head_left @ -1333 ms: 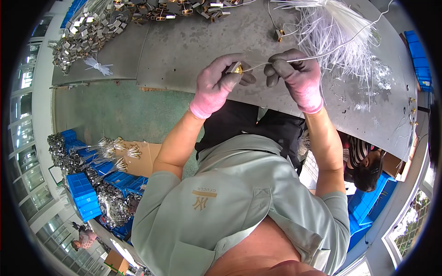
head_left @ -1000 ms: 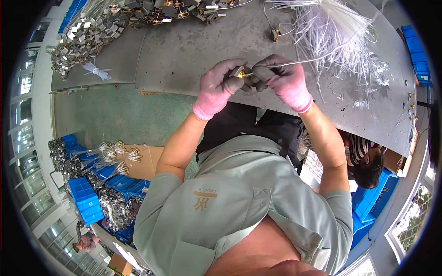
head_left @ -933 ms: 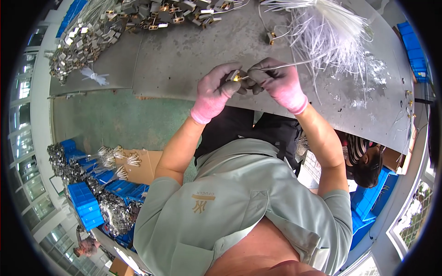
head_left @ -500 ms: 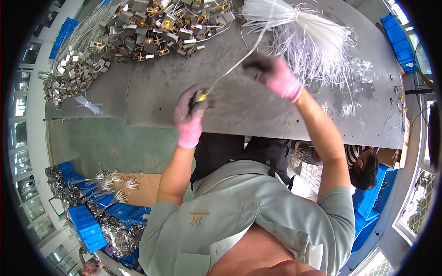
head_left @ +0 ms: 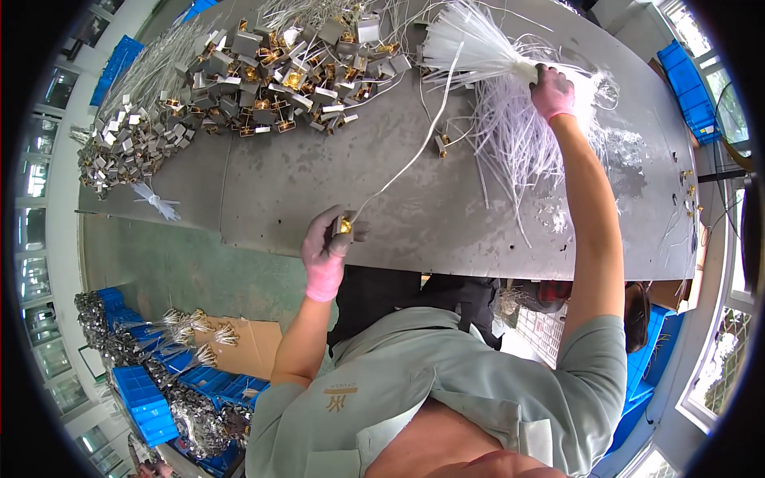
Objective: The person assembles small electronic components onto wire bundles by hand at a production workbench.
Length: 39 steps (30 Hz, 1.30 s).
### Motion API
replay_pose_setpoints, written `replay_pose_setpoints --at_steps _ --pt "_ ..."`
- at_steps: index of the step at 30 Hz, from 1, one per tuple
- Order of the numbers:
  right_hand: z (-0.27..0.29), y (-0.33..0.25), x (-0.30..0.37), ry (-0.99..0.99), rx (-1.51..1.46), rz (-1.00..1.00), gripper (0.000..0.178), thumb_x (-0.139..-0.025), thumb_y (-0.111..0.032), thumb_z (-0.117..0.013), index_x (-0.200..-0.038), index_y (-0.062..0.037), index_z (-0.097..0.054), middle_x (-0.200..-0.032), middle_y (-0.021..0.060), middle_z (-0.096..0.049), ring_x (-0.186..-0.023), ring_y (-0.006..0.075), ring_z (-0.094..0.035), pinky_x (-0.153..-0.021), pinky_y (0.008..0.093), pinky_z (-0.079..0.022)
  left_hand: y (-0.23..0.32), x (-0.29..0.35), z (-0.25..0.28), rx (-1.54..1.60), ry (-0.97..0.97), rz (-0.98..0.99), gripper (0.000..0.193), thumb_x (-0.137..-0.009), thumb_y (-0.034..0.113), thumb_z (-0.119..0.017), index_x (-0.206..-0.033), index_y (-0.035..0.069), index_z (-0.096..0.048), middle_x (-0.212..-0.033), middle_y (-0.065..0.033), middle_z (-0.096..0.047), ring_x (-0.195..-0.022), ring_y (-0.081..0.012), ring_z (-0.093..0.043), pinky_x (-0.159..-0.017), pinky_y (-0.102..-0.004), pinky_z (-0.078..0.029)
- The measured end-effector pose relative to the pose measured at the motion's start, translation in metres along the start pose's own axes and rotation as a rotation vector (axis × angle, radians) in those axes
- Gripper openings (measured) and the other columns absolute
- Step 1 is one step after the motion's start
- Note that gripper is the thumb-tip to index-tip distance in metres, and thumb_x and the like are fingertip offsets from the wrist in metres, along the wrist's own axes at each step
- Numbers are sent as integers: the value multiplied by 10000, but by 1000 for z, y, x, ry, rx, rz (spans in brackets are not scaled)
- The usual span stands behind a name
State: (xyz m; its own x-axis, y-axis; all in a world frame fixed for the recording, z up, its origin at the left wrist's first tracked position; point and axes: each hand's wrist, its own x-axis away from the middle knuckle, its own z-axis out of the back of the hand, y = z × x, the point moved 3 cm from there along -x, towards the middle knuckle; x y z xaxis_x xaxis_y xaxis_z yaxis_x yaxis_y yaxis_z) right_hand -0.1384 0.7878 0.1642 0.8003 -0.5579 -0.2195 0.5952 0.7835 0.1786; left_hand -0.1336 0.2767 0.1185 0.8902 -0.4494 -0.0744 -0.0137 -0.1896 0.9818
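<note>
My left hand [head_left: 325,247], in a pink-cuffed glove with grey fingers, is closed around a small grey metal block with a gold-coloured part [head_left: 345,226]. From that block a white wire [head_left: 418,151] runs up and right over the table. My right hand [head_left: 552,92], gloved alike, reaches to the far right. Its fingers are curled on a large bundle of thin white cable ties [head_left: 470,44], near the narrow gathered part. Loose white ties [head_left: 518,135] fan out beneath it. Between my hands a single block with a gold part [head_left: 442,143] lies on the table.
A grey metal table [head_left: 319,175] carries a heap of blocks with gold parts [head_left: 263,80] and a pile of smaller blocks [head_left: 135,147] at the far left. A small white tie bundle [head_left: 155,201] lies near the left edge. Blue crates [head_left: 143,402] stand lower left.
My right hand has moved up and right from beside the wire to the cable tie bundle and closed on it. My left hand still holds the block.
</note>
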Motion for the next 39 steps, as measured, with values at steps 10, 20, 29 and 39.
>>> replay_pose_setpoints --at_steps 10,20,29,39 --pt "38 21 33 335 -111 3 512 -790 -345 -718 -1236 -144 -567 -1152 177 -595 -1035 348 -586 -864 412 -480 4 -62 -115 -277 -245 -39 547 -758 83 -708 -1252 -24 -497 -1115 -116 -593 -998 -217 -592 -902 -321 -488" --pt "-7 1 238 -462 -453 -79 262 -866 -338 -638 -897 -80 -674 -844 158 -684 -788 355 -662 -679 428 -508 -92 -143 -167 -1316 -458 -288 553 -760 270 -709 -1231 57 -511 -1201 -168 -566 -1133 -338 -523 -977 -435 -421" --pt "-24 6 267 -534 -1105 -416 220 -854 -221 -643 -916 -10 -647 -743 98 -659 -614 184 -636 -570 316 -493 -65 -107 -88 -969 -509 -128 310 -831 256 -604 -1021 11 -613 -972 -179 -632 -946 -333 -598 -857 -381 -479" --pt "-8 -153 283 -823 -2051 -527 255 -915 -147 -573 -1122 1 -582 -874 98 -653 -659 181 -631 -571 273 -481 -44 57 84 -298 -192 217 416 -868 360 -588 -781 -46 -605 -622 -59 -571 -582 -147 -549 -556 -299 -450"
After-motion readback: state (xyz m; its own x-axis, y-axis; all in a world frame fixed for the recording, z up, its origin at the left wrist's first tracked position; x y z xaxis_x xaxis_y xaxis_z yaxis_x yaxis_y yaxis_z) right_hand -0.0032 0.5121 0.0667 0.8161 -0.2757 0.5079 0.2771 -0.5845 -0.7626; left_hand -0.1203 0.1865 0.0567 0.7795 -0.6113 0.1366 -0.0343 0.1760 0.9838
